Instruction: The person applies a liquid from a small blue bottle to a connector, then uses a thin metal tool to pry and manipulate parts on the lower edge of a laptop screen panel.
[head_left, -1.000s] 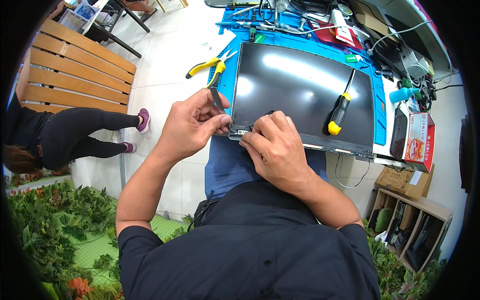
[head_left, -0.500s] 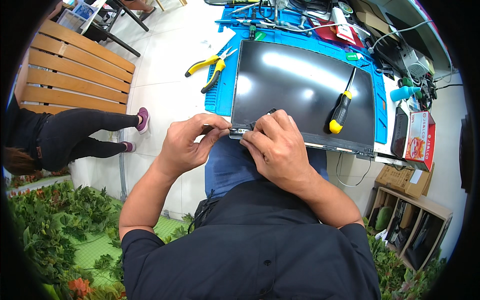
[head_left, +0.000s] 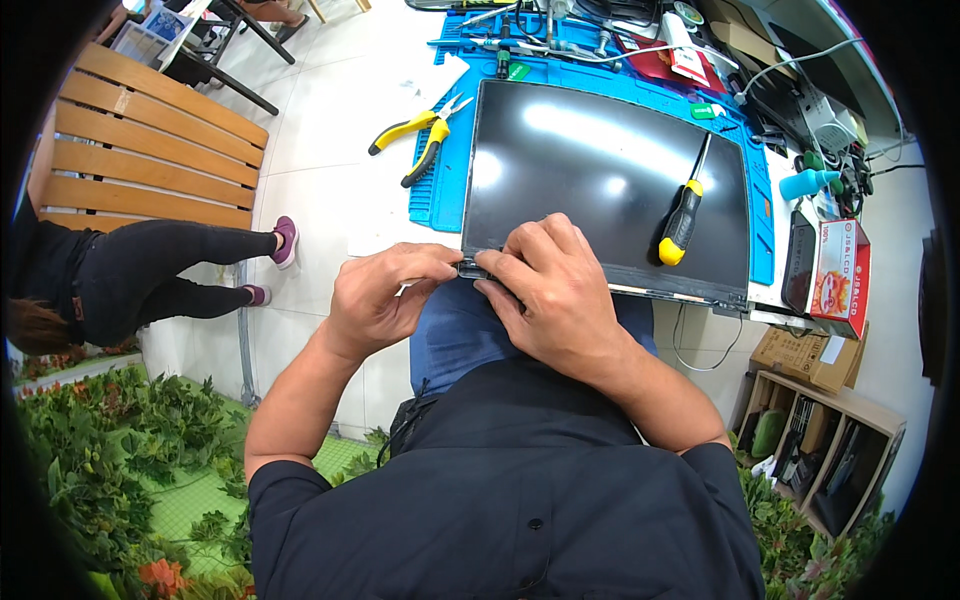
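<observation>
A dark laptop screen is lying face up just beyond both hands, its near-left corner sitting between the two sets of fingertips. At that corner, a small black part is showing in the narrow gap between the hands. The left hand is drawing its thumb and forefinger close together beside the part; whether they are gripping anything, I cannot tell. The right hand is curling narrowly, its forefinger reaching to the corner and its thumb staying just below; whether it is pinching the edge, I cannot tell.

Beyond and to the right of the right hand, a yellow-and-black screwdriver is resting on the glass. Beyond the left hand, yellow-handled pliers are lying open, partly on a blue mat that is extending under the screen. Farther right of the right hand, a blue bottle and a red-and-white box are standing near the table's edge. Well left of the left hand, another person is stretching their legs beside a slatted wooden bench.
</observation>
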